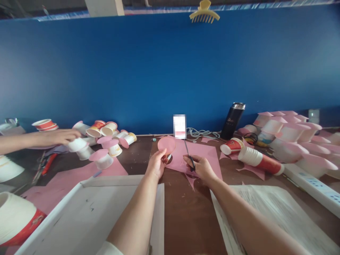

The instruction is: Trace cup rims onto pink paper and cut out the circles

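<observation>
My left hand [156,163] holds up a round pink paper disc [166,144] by its lower edge, above the brown table. My right hand [199,167] grips black scissors [189,156], their blades pointing away from me over a pink paper sheet [205,153] that lies flat on the table. A pointed pink offcut [191,181] lies just below my right hand. The two hands are a little apart, the disc left of the scissors.
Another person's hand [60,136] reaches in from the left onto paper cups [79,145]. More cups with pink lids [289,132] pile at the right, beside a cup stack [259,160], a black flask [232,120] and a power strip [313,184]. White trays [87,209] sit near me.
</observation>
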`<state>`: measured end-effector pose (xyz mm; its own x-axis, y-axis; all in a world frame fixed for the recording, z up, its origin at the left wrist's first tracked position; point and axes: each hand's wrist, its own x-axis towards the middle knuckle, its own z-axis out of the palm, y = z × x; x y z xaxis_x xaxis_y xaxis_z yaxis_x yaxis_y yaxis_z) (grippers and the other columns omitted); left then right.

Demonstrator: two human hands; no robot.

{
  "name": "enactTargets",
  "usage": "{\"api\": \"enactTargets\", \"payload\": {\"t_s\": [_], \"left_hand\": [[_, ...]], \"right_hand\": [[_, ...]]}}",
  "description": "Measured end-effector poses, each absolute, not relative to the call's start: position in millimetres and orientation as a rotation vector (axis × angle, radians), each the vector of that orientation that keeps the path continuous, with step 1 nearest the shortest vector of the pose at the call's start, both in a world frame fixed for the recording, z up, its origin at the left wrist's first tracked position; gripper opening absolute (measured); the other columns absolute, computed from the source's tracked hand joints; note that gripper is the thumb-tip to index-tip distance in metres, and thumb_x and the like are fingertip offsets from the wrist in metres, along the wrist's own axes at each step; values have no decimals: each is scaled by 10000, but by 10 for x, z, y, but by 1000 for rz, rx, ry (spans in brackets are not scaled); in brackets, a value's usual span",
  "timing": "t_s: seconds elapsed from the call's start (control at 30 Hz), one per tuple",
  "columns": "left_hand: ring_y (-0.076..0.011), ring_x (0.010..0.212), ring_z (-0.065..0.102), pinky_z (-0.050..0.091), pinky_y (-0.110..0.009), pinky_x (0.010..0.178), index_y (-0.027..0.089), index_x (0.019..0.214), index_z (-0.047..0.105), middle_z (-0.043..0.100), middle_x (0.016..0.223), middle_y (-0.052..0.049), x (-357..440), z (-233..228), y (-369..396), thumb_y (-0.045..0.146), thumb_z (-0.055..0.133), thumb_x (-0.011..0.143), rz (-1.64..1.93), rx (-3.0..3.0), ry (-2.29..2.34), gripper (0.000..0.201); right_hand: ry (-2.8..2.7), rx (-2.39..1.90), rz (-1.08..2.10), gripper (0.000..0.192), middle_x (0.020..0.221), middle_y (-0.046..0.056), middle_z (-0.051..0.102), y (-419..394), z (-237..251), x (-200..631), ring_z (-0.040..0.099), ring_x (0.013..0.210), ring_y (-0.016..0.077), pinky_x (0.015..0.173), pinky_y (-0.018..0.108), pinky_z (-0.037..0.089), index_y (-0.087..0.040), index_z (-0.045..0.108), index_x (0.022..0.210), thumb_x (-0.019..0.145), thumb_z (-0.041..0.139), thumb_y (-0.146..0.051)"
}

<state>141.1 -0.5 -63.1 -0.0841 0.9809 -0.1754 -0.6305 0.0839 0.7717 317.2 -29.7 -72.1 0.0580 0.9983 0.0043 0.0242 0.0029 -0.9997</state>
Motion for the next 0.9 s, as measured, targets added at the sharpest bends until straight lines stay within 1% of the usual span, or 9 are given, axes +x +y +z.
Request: {"api": "enactTargets", "payload": {"t_s": [0.1,0.23,0.4,0.47,0.57,0.67,0.77,0.9], "left_hand": [[-58,537,485,402,-172,507,137,686,566,522,566,32,1418,-638,1,233,812,559,1455,506,842,294],[-54,528,485,389,-166,500,132,664,560,527,558,30,1432,-650,-5,249,797,571,1440,590,840,280],[-52,534,496,385,-162,502,122,676,579,550,571,24,1440,-652,-23,254,797,568,1430,693,831,277],[-57,548,513,396,-167,506,126,727,592,586,621,14,1445,-644,-26,243,814,548,1426,670,837,308],[-90,605,569,430,-190,518,145,827,593,642,741,-15,1455,-626,-26,216,837,521,1440,607,869,398],[-111,634,594,452,-207,521,152,856,589,657,799,-32,1462,-610,-29,204,840,525,1439,564,876,419],[-90,607,572,439,-192,505,136,834,604,649,780,-34,1461,-607,-35,226,832,557,1425,554,854,370],[-66,561,526,410,-178,489,131,760,598,604,679,-4,1461,-622,-40,243,836,557,1415,533,870,332]], "right_hand": [[-1197,-1219,1177,477,555,-3,515,-292,-736,3178,427,471,80,408,205,318,-113,708,909,668,707,-525],[-1177,-1230,1230,523,573,-5,524,-296,-724,3178,447,480,88,418,213,343,-111,698,966,621,753,-501],[-1163,-1207,1246,495,583,-5,527,-297,-727,3165,462,481,88,410,207,338,-116,699,942,618,762,-485],[-1149,-1219,1258,490,580,-5,527,-298,-723,3158,455,468,83,401,205,331,-111,698,938,626,759,-484],[-1144,-1242,1276,488,565,-9,524,-305,-707,3149,447,452,75,400,201,334,-111,693,952,638,755,-480],[-1148,-1259,1286,506,555,-11,525,-312,-697,3143,443,443,75,393,200,335,-116,690,975,634,758,-484],[-1164,-1247,1289,511,542,-13,518,-311,-703,3146,430,433,73,387,203,336,-114,692,973,633,756,-490],[-1153,-1235,1306,483,540,-17,518,-303,-723,3150,445,444,75,404,204,354,-123,694,948,634,756,-485]]}}
